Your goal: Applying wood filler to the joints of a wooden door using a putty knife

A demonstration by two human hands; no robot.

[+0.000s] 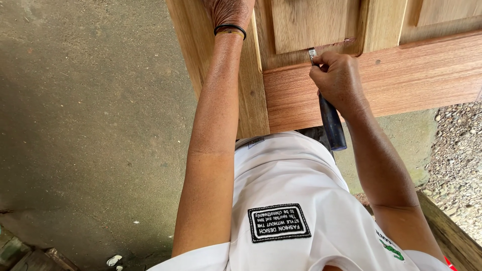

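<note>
Right hand [339, 80] grip clamped on chisel [331, 120], left hand [228, 12] flat on wooden door [401, 75], concrete floor [90, 110] below

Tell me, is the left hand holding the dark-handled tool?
No, the right hand grips the dark-handled chisel against the wooden door, while the left hand rests flat on the wood.

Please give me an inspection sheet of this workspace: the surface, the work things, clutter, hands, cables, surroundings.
Surface: wooden panelled door, lying flat under both hands.
Work things: chisel with dark handle, its metal blade against the groove beside a raised panel.
Clutter: nothing seen on the door.
Hands: right hand closed around the chisel; left hand resting on the door, partly out of view, dark wristband.
Cables: nothing seen.
Surroundings: concrete floor on the left, gravel on the right.
</note>
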